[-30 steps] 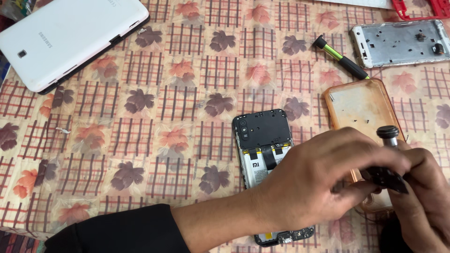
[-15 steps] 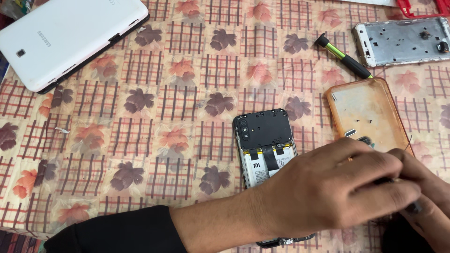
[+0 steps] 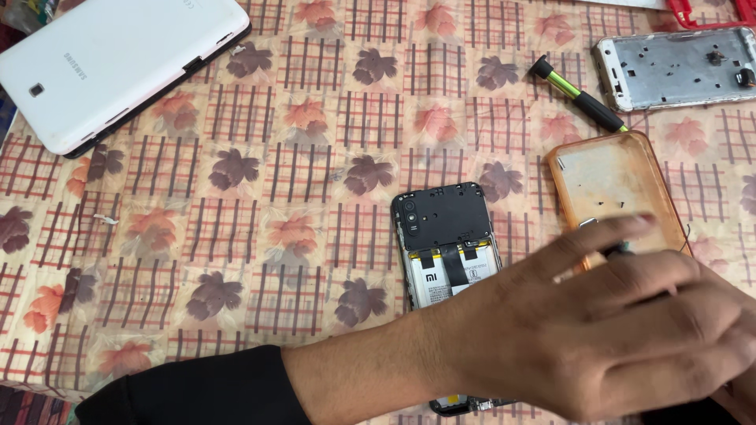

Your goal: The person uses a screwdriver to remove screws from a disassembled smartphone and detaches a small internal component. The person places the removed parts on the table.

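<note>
A black phone with its back cover off (image 3: 445, 228) lies on the patterned tablecloth (image 3: 236, 252), battery and black shield plate showing. My left hand (image 3: 598, 330), in a black sleeve, reaches across from the lower left and covers the phone's lower half. Its blurred, stretched fingers lie over the near end of an orange translucent phone case (image 3: 606, 177). A small dark thing (image 3: 624, 250) peeks out under the index finger. Only a sliver of my right hand (image 3: 742, 393) shows at the bottom right corner, behind the left hand.
A white tablet (image 3: 118, 63) lies face down at the top left. A green and black screwdriver (image 3: 579, 94) rests beside a silver metal phone frame (image 3: 677, 67) at the top right. A red object (image 3: 709, 9) touches the top edge. A tiny white scrap (image 3: 105, 219) lies at the left.
The small dark tool seen between both hands a second ago is now covered. My left hand has spread its fingers and moved right over the right hand.
</note>
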